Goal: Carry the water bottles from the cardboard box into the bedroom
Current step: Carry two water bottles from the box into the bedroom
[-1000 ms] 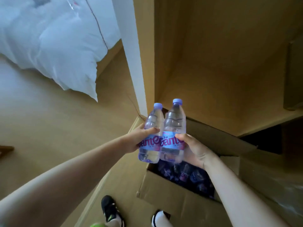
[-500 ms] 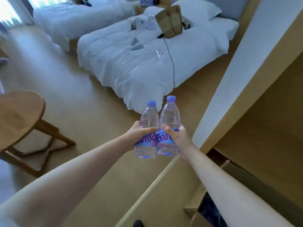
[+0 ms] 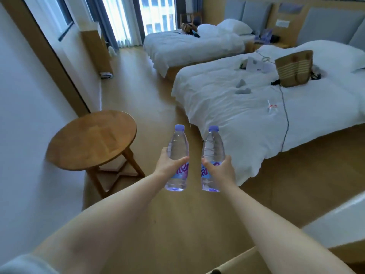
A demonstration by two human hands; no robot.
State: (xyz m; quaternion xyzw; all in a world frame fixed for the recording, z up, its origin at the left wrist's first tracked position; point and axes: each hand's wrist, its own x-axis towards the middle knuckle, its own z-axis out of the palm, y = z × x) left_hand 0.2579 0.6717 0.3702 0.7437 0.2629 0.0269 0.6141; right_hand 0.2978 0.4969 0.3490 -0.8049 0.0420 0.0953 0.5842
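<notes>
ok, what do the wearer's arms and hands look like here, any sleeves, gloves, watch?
Both forearms are bare. The left hand and right hand show no gloves, rings or watch. Only a pale grey sleeve edge shows at the bottom left corner, on the left arm; no sleeve is in view on the right arm.

Hotel-type bedroom: two white-sheeted beds (image 3: 246, 107) (image 3: 189, 46) side by side, padded headboards (image 3: 324, 24), curtained window (image 3: 138, 16), wood floor (image 3: 154, 99), small round wooden table (image 3: 92, 139) by the wall.
</notes>
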